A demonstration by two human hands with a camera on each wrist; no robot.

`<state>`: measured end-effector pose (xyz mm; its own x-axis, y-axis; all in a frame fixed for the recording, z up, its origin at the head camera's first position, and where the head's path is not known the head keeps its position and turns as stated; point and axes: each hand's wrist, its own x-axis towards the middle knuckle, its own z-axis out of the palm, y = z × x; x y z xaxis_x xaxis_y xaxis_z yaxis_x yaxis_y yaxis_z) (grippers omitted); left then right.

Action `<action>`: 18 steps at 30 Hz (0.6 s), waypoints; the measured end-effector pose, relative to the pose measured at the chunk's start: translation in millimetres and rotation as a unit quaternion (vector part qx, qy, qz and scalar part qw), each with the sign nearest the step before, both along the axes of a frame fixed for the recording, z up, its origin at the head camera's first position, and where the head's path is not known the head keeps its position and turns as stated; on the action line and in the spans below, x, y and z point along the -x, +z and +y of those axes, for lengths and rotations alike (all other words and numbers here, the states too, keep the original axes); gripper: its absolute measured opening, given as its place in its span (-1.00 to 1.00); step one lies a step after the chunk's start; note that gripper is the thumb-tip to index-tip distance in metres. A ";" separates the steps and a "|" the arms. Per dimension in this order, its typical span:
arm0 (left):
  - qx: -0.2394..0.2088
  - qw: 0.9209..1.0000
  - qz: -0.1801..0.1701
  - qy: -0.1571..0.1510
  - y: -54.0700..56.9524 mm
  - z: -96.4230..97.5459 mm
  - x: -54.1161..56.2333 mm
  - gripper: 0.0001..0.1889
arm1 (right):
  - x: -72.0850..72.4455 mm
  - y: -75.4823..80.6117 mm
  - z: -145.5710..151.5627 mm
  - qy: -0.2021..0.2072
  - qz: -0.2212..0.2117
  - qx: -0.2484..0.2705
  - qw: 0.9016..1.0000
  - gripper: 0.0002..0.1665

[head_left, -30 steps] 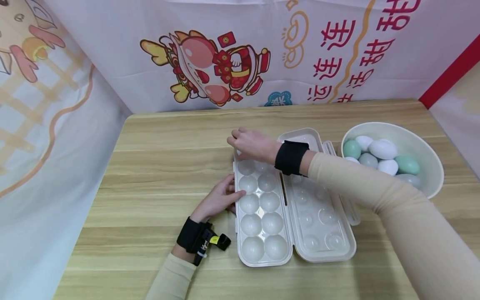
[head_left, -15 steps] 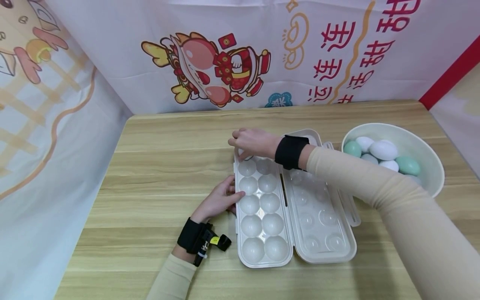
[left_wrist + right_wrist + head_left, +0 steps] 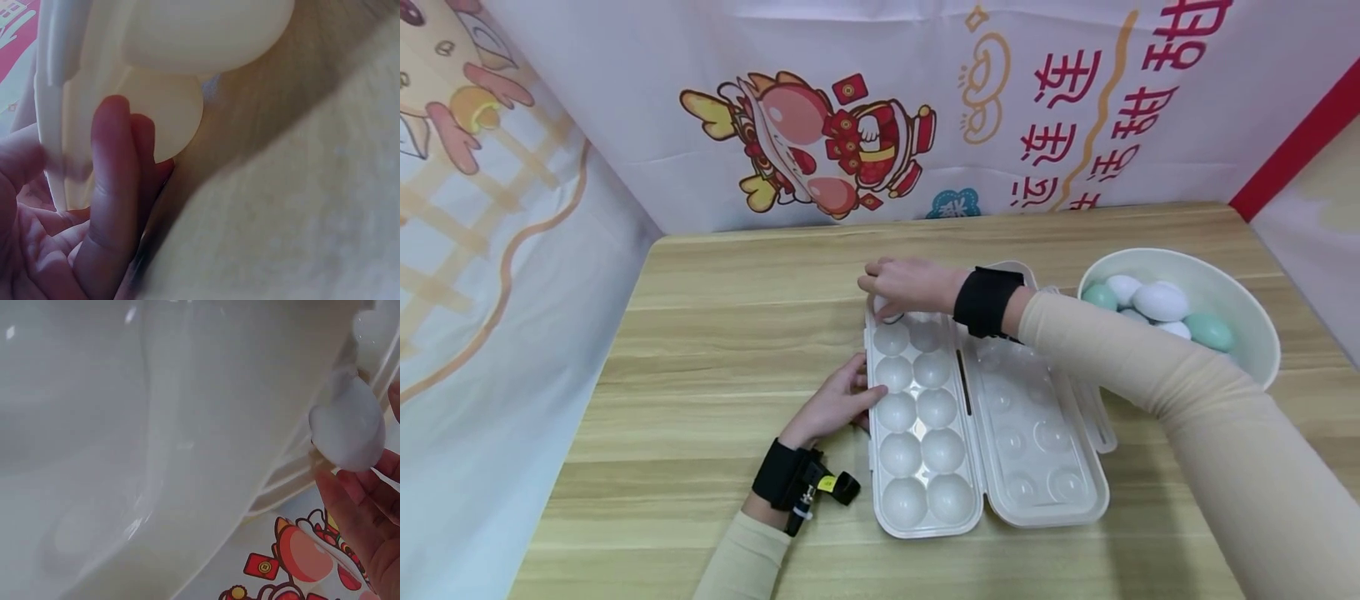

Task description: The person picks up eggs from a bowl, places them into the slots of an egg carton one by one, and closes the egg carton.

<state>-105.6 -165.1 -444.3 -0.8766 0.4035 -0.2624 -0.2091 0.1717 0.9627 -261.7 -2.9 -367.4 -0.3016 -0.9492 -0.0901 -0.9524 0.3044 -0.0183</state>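
An egg box (image 3: pixel 917 433) of white plastic lies opened flat on the table, its rows of round cups on the left and its lid (image 3: pixel 1048 467) folded out to the right. My left hand (image 3: pixel 835 404) grips the box's left side, thumb over the rim; in the left wrist view its fingers (image 3: pixel 115 181) curl under the rim beside the cups. At the far end, my right hand (image 3: pixel 913 285) pinches a white egg (image 3: pixel 350 428) over the far-left cup. Part of the far row is hidden by that hand. The nearer cups hold nothing.
A cream bowl (image 3: pixel 1258 337) with several white, green and grey eggs stands right of the box, partly behind the right sleeve (image 3: pixel 1150 375). A printed cloth (image 3: pixel 820 33) hangs along the table's back edge. Bare wood (image 3: pixel 700 358) stretches left of the box.
More of the white egg shows beneath my right hand, which stays over the far-left cup. My left hand keeps its grip on the box. The head view shifts slightly.
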 end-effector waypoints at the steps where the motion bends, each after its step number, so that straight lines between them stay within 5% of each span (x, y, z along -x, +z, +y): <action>1: 0.000 1.000 0.001 -0.001 0.0 -0.2 -0.2 -0.41 | 0.6 1.7 1.9 -0.001 -0.005 0.000 1.000 -0.49; 18: -0.032 0.999 -0.007 -0.010 -7.6 -1.7 1.2 -0.38 | 13.2 54.2 52.8 -0.064 -0.008 -0.105 0.992 -0.62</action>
<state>-106.8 -166.8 -451.9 -0.8649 0.4368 -0.2474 -0.2193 0.1146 0.9689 -274.9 49.8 -313.2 -0.4159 -0.8625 -0.2882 -0.9055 0.4222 0.0433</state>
